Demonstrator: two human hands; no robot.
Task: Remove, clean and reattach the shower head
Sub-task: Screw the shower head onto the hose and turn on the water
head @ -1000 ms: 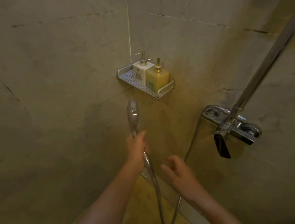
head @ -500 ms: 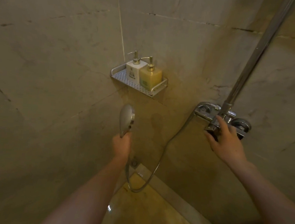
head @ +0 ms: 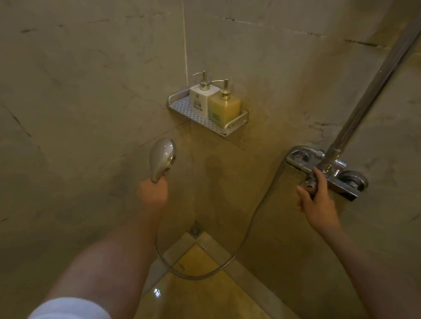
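My left hand (head: 152, 191) stays wrapped round the handle of the shower head (head: 161, 159), held upright away from the wall, hose (head: 221, 268) looping down. My right hand (head: 314, 200), free a second ago, has now closed on the mixer lever (head: 309, 184), probably to run rinse water. Beyond, a corner shelf (head: 232, 129) carries two pump bottles against stained stone walls

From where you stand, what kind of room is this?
Most likely a tiled shower corner in a bathroom: a handheld shower head on a hose, a wall mixer tap, and pump bottles on a corner shelf.
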